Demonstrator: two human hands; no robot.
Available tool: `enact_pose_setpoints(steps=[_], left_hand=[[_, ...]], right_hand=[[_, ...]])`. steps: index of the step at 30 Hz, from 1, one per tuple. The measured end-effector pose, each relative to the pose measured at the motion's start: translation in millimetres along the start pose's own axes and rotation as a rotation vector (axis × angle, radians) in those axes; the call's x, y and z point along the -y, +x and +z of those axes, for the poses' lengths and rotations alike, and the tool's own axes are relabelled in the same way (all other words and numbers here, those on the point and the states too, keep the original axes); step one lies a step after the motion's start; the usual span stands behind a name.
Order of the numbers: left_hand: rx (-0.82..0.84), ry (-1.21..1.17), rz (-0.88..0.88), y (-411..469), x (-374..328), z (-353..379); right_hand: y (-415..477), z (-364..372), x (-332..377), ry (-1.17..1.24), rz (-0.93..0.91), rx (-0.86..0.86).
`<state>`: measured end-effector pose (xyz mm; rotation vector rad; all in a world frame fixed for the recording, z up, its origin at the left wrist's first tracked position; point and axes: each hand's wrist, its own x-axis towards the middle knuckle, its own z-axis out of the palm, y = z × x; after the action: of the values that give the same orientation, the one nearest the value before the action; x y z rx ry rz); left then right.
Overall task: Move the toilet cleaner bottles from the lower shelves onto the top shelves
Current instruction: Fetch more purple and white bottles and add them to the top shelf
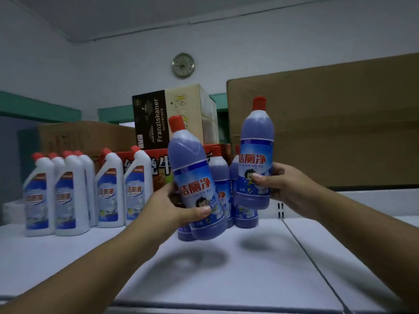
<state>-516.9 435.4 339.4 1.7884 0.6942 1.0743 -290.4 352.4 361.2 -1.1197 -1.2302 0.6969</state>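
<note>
Head view: two purple-blue toilet cleaner bottles with red caps are held above the white top shelf (226,268); the left hand (181,207) wraps thumb and fingers round the lower body of the left bottle (195,177), which is tilted slightly; the right hand (278,184) grips the right bottle (256,137) at its label, nearly upright; at least three standing blue bottles (221,175) are on the shelf just behind; six white angled-neck bottles (70,196) cluster at left; cardboard boxes (340,132) line the back.
</note>
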Motion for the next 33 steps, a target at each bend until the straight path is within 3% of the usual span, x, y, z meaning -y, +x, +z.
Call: enact_pose_setpoints(steps=[4,10,15,22,27,31,33], left_hand=[[0.066,0.105,0.029,26.5,23.0,26.4],[-0.001,0.138,0.104,42.6,50.6,47.5],[0.038,0.139,0.143,40.1,60.9,49.1],[-0.045,0.469,0.272,32.4,56.4,43.8],[-0.16,0.569,0.376,23.7,56.3,37.6],[-0.089,0.887,0.459,18.7,55.1,41.3],[-0.011,0.924,0.431,22.2,53.7,44.2]], right_hand=[[14.8,-8.9,-31.6,-0.093,0.066,-0.049],[18.8,-22.9,-55.1,-0.2,0.072,-0.012],[21.9,-17.9,-74.9,-0.265,0.053,-0.02],[20.6,-11.9,-79.0,-0.347,0.086,-0.077],[15.8,-7.0,-78.1,-0.397,0.076,-0.103],[14.2,-5.0,-80.2,-0.448,0.05,-0.114],[13.6,-3.2,-81.6,-0.525,0.062,-0.109]])
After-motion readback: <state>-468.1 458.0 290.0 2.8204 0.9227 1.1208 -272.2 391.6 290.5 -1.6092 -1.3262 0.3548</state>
